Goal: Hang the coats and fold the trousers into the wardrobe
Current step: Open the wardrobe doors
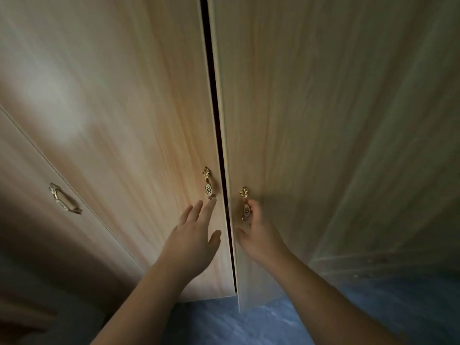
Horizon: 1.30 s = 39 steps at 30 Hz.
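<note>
wardrobe: a tall light wood-grain wardrobe (124, 120) fills the view, seen from close and from above.
landmark: the dark gap (216, 135) between the two middle doors; all places below are given from it.
left door: the left door (154, 100) lies just left of the gap and looks flush with the front.
right door: the right door (311, 108) lies just right of the gap, its edge standing a little forward of the left door.
left handle: a gold handle (208, 186) sits just left of the gap.
right handle: a matching gold handle (245, 204) sits just right of the gap.
far handle: a third handle (64, 199) is well left of the gap, blurred.
left hand: the left hand (193, 235) is left of the gap, fingers straight and spread, grasping nothing; one fingertip reaches the foot of the left handle.
right hand: the right hand (255, 232) is right of the gap, fingers curled round the right handle.
floor: blue patterned floor (273, 324) lies below the gap.
coats and trousers: none in view.
</note>
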Available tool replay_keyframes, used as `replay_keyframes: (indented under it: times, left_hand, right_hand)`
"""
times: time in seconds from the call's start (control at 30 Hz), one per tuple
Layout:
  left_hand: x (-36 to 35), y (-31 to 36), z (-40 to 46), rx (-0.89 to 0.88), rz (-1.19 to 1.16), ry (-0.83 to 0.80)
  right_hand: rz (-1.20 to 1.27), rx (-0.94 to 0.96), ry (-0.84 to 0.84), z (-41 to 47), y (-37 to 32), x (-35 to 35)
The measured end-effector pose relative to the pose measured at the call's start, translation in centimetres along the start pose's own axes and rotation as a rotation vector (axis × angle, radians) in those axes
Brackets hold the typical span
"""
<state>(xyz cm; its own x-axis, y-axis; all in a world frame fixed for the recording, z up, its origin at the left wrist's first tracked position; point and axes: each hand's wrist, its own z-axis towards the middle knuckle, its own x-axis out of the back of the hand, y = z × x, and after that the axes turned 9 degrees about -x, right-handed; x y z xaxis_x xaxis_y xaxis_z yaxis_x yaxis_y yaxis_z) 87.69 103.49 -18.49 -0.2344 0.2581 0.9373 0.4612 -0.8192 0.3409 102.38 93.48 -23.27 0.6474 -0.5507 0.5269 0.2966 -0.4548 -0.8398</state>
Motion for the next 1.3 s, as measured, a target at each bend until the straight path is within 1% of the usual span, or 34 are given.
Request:
replay_keyframes:
  times: [0.13,0.23,0.37,0.47,0.6,0.7,0.83,0.9,0.97,1.03,1.1,1.3]
  left_hand:
    - [-0.8,1.0,-3.9,-0.089,-0.074,-0.034]
    - [-2.9,3.8,-6.5,-0.158,-0.099,-0.082]
    - [-6.2,9.2,-9.1,-0.252,-0.083,-0.128]
    - [-8.2,13.8,-10.2,-0.356,-0.01,-0.108]
    - [-9.9,21.4,-11.8,-0.39,0.045,-0.128]
    - [-11.4,25.5,-12.5,-0.384,0.052,-0.141]
    - [-13.4,28.5,-12.6,-0.352,0.063,-0.129]
    - [-13.6,29.7,-12.8,-0.328,0.06,-0.116]
    - [-13.5,30.5,-13.2,-0.325,0.065,-0.104]
    - [-13.4,30.7,-13.5,-0.338,0.086,-0.101]
    - [-13.4,30.2,-13.9,-0.322,0.102,-0.104]
    - [-11.2,27.5,-15.7,-0.197,0.092,-0.076]
  right_hand:
    - [0.018,-0.045,0.076,-7.8,2.4,0.9]
    - [-0.022,-0.064,0.152,-12.8,4.8,2.5]
    - [-0.063,-0.071,0.254,-16.8,7.5,5.7]
    - [-0.052,-0.072,0.333,-19.2,9.7,8.8]
    - [-0.06,-0.066,0.382,-21.7,13.6,14.6]
    - [-0.082,-0.089,0.403,-22.6,17.0,20.1]
    - [-0.168,-0.215,0.37,-24.8,20.5,26.4]
    - [-0.238,-0.267,0.351,-26.8,21.3,27.7]
    - [-0.349,-0.294,0.309,-29.2,21.2,27.6]
    - [-0.432,-0.254,0.276,-31.5,20.8,26.5]
    - [-0.478,-0.171,0.247,-33.1,19.8,25.3]
    - [-0.512,0.058,0.158,-32.5,16.7,21.4]
